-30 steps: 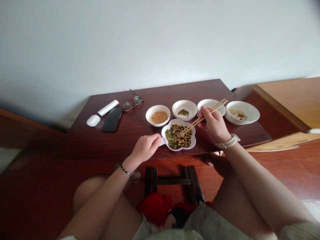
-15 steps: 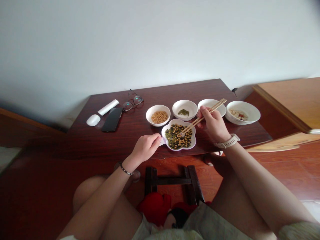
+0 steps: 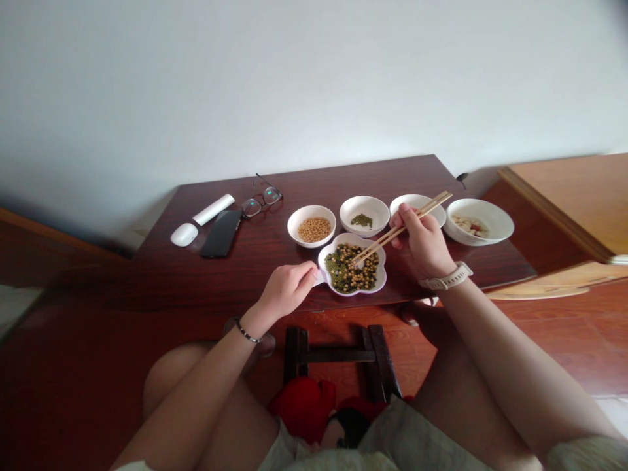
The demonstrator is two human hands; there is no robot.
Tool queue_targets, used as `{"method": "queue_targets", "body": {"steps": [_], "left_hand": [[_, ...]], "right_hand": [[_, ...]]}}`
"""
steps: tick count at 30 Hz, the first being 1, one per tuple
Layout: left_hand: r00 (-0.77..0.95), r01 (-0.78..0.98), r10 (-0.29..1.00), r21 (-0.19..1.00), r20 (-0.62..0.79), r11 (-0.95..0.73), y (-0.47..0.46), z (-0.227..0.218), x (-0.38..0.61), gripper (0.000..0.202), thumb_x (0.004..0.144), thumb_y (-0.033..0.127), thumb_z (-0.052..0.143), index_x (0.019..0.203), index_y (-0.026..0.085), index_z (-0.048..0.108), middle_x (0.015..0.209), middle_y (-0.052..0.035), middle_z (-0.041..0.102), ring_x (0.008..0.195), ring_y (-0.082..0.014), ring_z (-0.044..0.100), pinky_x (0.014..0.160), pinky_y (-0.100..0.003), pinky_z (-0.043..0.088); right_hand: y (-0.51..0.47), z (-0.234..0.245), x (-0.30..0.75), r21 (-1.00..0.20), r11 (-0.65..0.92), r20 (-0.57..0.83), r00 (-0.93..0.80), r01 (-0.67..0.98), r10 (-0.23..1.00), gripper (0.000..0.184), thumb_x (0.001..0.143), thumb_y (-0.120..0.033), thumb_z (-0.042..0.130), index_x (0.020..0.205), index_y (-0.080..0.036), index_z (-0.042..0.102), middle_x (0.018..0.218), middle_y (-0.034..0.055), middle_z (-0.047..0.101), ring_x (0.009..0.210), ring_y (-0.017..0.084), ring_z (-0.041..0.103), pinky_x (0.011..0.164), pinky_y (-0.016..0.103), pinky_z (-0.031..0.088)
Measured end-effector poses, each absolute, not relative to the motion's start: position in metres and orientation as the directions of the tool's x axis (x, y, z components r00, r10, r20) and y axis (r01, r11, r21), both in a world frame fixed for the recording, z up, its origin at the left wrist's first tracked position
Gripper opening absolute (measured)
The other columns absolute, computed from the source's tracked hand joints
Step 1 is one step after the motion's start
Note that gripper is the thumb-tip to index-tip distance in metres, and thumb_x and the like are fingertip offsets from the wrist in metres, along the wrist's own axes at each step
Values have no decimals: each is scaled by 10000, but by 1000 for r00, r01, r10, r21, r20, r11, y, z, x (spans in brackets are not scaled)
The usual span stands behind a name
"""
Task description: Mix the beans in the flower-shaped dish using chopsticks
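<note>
My left hand (image 3: 290, 288) is closed on the short handle of a white flower-shaped bowl (image 3: 381, 282) at the table's front edge. Mixed beans (image 3: 349, 269), yellow, green and dark, lie in it. In my right hand (image 3: 426, 243) is a pair of wooden chopsticks (image 3: 400, 227), slanting down left with their tips among the beans. Behind the flower-shaped bowl stand a white bowl of yellow beans (image 3: 314, 229) and a white bowl with a few green beans (image 3: 362, 221). A third white bowl (image 3: 409, 201) is partly hidden by my right hand; its contents do not show.
A larger white bowl (image 3: 500, 226) with pale and reddish pieces stands at the right. On the left of the dark table (image 3: 304, 186) lie glasses (image 3: 262, 201), a black phone (image 3: 220, 234), a white cylinder (image 3: 214, 209) and a white rounded case (image 3: 184, 235). Wooden furniture (image 3: 564, 203) adjoins the right side.
The chopsticks and my right hand have shifted very slightly, with the tips still among the beans. My left hand keeps its hold on the bowl's handle.
</note>
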State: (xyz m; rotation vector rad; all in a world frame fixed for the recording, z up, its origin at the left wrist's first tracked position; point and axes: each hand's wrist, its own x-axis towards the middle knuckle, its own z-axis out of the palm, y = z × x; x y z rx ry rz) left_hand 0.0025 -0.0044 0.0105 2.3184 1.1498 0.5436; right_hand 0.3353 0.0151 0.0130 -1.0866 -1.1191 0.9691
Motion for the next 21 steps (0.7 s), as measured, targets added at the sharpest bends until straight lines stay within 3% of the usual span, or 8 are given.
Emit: {"method": "queue_targets", "body": {"steps": [6, 21], "left_hand": [[563, 618, 816, 588, 133, -522, -5, 11, 3, 365, 1171, 347, 464, 857, 226, 605, 717, -9, 699, 643, -180, 653, 678, -296, 391], [559, 620, 818, 588, 135, -520, -5, 11, 3, 379, 1169, 341, 474, 841, 219, 618, 718, -7, 702, 634, -170, 646, 672, -293, 383]], "right_hand": [[17, 19, 332, -962, 231, 198, 206, -149, 958, 532, 1017, -704, 756, 801, -246, 595, 733, -8, 533, 539, 120, 497, 458, 275, 383], [35, 25, 309, -936, 315, 244, 355, -156, 902, 605, 965, -798, 733, 781, -267, 507, 697, -11, 516, 508, 122, 492, 426, 293, 360]]}}
